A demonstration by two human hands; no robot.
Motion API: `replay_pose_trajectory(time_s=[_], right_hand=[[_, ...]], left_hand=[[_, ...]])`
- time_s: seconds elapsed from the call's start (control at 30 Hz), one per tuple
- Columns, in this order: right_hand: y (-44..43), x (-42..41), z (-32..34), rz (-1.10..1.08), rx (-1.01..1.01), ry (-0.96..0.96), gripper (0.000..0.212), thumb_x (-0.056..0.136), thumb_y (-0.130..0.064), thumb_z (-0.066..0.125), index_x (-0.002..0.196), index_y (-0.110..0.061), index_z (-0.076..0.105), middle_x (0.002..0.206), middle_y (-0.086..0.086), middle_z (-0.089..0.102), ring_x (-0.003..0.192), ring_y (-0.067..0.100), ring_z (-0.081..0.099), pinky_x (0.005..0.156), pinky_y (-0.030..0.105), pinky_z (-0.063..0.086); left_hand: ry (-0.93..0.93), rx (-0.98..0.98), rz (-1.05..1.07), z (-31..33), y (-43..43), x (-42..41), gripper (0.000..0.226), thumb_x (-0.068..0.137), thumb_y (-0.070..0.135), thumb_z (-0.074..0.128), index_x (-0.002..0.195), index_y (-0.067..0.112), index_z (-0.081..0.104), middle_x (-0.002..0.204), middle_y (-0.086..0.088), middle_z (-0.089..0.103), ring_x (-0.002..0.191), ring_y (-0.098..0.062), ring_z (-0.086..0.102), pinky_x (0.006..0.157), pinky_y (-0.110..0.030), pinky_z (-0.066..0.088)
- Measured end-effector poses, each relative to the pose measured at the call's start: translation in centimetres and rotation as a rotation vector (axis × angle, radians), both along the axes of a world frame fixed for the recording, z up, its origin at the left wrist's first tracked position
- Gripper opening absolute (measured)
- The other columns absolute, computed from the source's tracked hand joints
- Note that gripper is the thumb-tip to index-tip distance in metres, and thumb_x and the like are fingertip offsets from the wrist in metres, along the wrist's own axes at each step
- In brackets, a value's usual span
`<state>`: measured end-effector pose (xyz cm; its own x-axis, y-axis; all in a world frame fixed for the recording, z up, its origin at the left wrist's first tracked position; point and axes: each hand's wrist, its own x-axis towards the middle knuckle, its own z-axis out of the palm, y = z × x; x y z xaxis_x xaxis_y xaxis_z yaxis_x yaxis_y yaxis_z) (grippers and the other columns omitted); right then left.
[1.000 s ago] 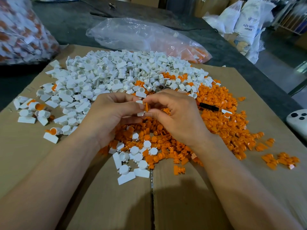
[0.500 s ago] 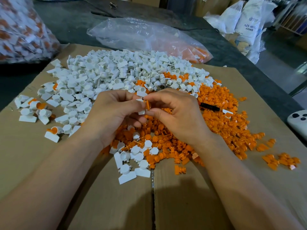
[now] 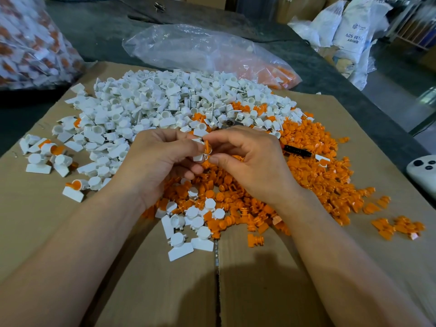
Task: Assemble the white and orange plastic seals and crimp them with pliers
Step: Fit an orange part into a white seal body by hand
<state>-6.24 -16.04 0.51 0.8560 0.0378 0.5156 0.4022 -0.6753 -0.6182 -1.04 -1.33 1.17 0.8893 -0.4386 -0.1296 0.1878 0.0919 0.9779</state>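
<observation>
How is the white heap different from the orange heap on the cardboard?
The white heap lies farther away and to the left; the orange heap lies nearer and to the right. The white heap's pieces are small cups with flat tabs; the orange heap's pieces are smaller, ribbed plugs. Both lie loose on the cardboard and mingle where they meet.

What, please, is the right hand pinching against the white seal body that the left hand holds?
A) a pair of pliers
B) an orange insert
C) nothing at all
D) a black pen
B: the right hand pinches a small orange insert between thumb and forefinger, right at the white seal body gripped by the left hand.
</observation>
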Motion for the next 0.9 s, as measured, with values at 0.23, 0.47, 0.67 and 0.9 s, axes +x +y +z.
replay_pose_trajectory(time_s=[0.23,0.47,0.67,0.9], right_hand=[[0.05,-0.07,0.0,0.007,0.008,-0.01,0.029,0.074,-0.004,0.069,0.103,-0.008,0.068,0.087,-0.01,0.058,0.085,0.009,0.061,0.076,0.025,0.053],[-0.1,-0.05,-0.08,-0.008,0.099,0.038,0.032,0.071,-0.008,0.074,0.103,-0.008,0.068,0.086,-0.011,0.061,0.084,0.005,0.063,0.077,0.022,0.053],[-0.21,-0.17,0.03,-0.014,0.168,0.063,0.039,0.068,-0.01,0.078,0.099,-0.025,0.058,0.085,-0.017,0.06,0.081,-0.002,0.062,0.075,0.013,0.051],[-0.11,-0.39,0.33,0.022,0.085,-0.046,0.027,0.069,-0.009,0.076,0.095,-0.007,0.067,0.083,-0.005,0.062,0.078,0.009,0.064,0.072,0.02,0.054]], left_hand=[[-0.001,-0.005,0.001,0.01,0.16,0.01,0.012,0.076,-0.005,0.062,0.068,0.003,0.061,0.048,-0.004,0.06,0.038,-0.012,0.056,0.036,-0.015,0.042],[-0.08,-0.014,0.012,0.04,-0.02,-0.26,0.015,0.073,-0.005,0.066,0.064,0.006,0.064,0.051,-0.006,0.064,0.041,-0.013,0.059,0.041,-0.016,0.047],[-0.095,-0.03,0.027,0.07,-0.04,-0.35,0.014,0.074,-0.006,0.066,0.066,0.005,0.063,0.05,-0.005,0.064,0.041,-0.014,0.06,0.042,-0.017,0.049],[-0.143,-0.031,0.022,-0.05,0.07,-0.31,0.017,0.074,-0.006,0.066,0.064,0.007,0.065,0.051,-0.005,0.064,0.043,-0.013,0.06,0.043,-0.018,0.049]])
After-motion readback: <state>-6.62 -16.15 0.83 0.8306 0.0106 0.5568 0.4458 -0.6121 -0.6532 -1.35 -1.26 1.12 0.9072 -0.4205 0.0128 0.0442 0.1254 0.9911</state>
